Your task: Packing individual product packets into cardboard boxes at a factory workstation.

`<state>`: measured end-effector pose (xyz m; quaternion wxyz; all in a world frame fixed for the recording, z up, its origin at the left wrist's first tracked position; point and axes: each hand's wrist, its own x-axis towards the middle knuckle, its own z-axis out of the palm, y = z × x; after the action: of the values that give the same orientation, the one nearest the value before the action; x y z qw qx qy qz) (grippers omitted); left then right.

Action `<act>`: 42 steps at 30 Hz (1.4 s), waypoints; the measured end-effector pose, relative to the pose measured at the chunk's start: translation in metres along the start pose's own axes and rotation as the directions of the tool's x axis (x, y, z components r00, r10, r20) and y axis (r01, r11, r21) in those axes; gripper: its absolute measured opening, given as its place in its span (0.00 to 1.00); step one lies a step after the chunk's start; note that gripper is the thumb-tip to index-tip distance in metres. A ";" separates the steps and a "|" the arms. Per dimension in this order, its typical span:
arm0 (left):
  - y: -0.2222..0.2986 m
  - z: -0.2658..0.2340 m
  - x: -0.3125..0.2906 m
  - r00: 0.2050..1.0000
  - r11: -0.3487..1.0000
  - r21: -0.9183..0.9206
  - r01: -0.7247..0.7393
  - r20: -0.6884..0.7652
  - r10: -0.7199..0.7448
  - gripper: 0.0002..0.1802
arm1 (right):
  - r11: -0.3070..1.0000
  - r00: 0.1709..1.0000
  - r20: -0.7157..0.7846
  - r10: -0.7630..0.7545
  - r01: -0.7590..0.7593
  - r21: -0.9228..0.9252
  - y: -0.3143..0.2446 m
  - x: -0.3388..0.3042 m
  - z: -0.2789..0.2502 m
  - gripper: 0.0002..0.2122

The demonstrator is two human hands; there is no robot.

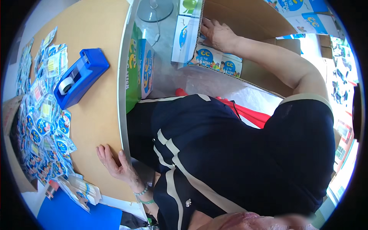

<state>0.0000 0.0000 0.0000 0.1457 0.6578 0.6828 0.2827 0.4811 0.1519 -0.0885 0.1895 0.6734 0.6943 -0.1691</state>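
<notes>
My left hand [113, 165], with a beaded bracelet at the wrist, rests on the edge of the light wooden table [100, 126]. Its fingers are stretched out and the thumb stands apart, with nothing held. On the right, my right hand [220, 36] reaches into an open cardboard box [253, 19]. The fingers are extended over small blue-and-white cartons [209, 57] lined up along the box's near side; their tips are partly hidden by the box edge. Just outside that edge stands a white carton [184, 38] with a blue print.
A blue tape dispenser [86, 74] sits on the table beside a big heap of printed sachets [44, 126]. A bundle of flat packs [84, 189] lies near the table's end. Green [134, 65] and blue-white [147, 69] boxes stand against the table's side. Red cloth [245, 111] lies beyond my body.
</notes>
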 end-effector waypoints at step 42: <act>-0.232 -0.251 -0.005 0.930 0.551 0.759 0.346 -0.356 -0.094 0.10 | 0.493 0.425 -0.299 -0.854 0.844 -0.210 -0.320 -0.141 -0.203 0.13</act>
<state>-0.3321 -0.0478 0.0652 -0.2322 0.5131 0.8263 0.0064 0.1572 0.1171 0.1508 -0.0447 0.2478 0.9622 -0.1038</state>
